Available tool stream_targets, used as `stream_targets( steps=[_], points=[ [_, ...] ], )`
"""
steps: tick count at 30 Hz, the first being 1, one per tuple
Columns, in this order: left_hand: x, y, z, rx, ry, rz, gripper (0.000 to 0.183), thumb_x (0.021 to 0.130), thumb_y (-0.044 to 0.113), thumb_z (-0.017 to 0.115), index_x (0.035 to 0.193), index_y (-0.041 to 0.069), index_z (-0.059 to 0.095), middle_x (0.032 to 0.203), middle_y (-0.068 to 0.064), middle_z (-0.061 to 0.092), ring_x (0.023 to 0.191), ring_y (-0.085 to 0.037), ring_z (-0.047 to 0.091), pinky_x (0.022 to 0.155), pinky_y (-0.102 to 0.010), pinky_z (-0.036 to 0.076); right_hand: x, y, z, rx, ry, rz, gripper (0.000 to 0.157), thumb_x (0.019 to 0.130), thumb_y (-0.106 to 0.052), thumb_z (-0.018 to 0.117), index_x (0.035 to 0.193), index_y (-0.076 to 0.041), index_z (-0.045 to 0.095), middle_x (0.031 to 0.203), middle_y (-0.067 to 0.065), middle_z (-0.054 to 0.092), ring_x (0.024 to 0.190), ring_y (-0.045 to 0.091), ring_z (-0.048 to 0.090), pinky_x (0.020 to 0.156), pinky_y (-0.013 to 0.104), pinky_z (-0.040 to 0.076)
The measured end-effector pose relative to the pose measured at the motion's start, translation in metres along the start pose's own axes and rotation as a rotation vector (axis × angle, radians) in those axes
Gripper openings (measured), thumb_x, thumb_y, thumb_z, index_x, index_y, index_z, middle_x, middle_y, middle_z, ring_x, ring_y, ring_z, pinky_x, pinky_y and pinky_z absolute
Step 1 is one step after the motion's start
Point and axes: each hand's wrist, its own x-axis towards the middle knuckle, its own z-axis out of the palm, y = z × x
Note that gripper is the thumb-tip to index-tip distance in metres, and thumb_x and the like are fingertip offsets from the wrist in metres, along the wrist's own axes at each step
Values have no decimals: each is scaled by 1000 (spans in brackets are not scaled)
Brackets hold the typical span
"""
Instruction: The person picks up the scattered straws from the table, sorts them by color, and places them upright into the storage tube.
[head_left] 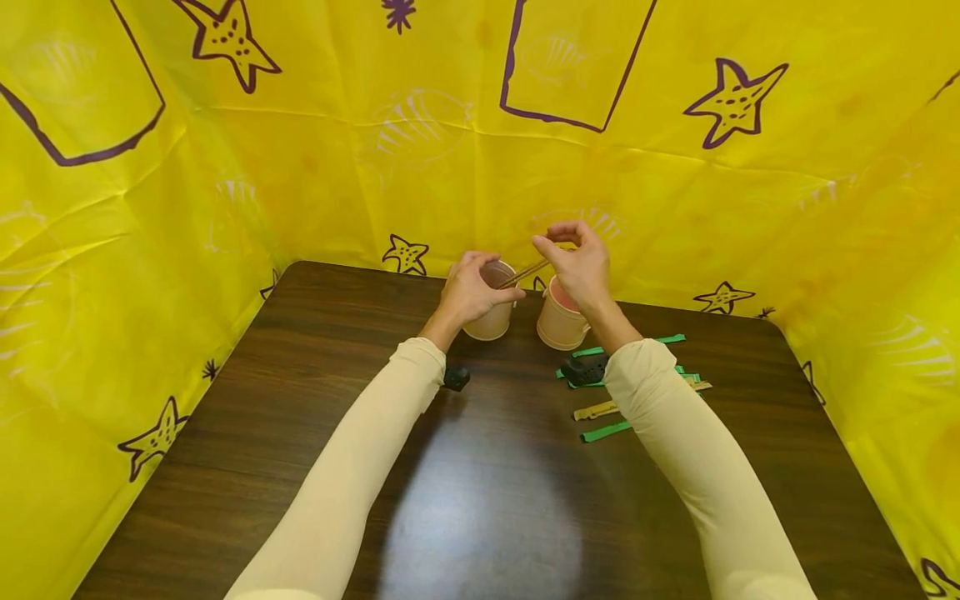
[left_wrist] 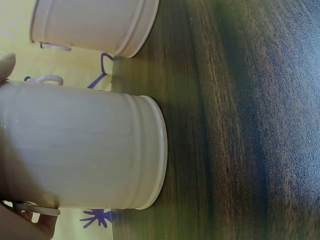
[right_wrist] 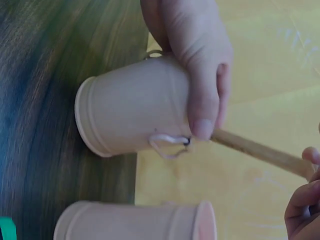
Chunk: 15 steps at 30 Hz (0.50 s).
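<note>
A cream-coloured pail (head_left: 487,325) stands upright at the back of the table, with my left hand (head_left: 472,287) gripping it at the rim. In the right wrist view, the left thumb lies over the rim of this pail (right_wrist: 135,105), above a small ring handle. My right hand (head_left: 581,267) is raised to the right and pinches one end of a thin brown stick (right_wrist: 260,154). Its other end slants down to the left pail's mouth, close by the left thumb. Just right of it stands a second pail (head_left: 561,325), pinkish inside.
Several green strips (head_left: 607,432) and tan strips (head_left: 596,411) lie on the dark wooden table (head_left: 337,433), partly hidden by the right forearm. A black device shows at each wrist. Yellow patterned cloth (head_left: 337,183) hangs right behind the pails and along both sides.
</note>
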Motion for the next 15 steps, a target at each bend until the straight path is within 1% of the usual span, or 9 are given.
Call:
stream_targets(
  steps=[4,8,9,11,15],
  points=[
    [0,0,1,2,-2,-4,88,73,57,86,145,17,56,145,-2,50,138,-30,42,112,-48,42,-4,0,-16,-39,2,6,34,89,-35,80,111,-11,67,100,-11,69,101,10,61,80,19,46],
    [1,0,1,-3,4,-1,87,73,55,87,145,16,57,145,-2,50,139,-30,42,112,-49,41,-11,-1,-37,-86,-20,-19,31,91,-33,78,110,-11,66,98,-16,66,108,11,60,81,20,44],
    [1,0,1,-6,5,1,88,73,56,87,145,16,57,145,-2,50,139,-30,42,112,-49,41,-13,-1,-42,-103,-25,-30,30,91,-31,79,109,-10,66,98,-15,67,105,11,60,79,20,44],
    [1,0,1,-11,6,2,88,73,56,87,144,16,57,145,-2,50,139,-31,41,112,-50,41,-17,-2,-53,-147,-41,-57,29,91,-28,79,108,-8,66,100,-8,69,100,9,60,75,19,42],
    [0,-1,1,-22,6,-3,85,73,54,88,144,16,57,147,-2,49,140,-31,40,113,-51,40,-25,-4,-73,-289,-99,-111,27,91,-24,78,107,-6,66,108,8,72,71,6,54,59,18,39]
  ],
)
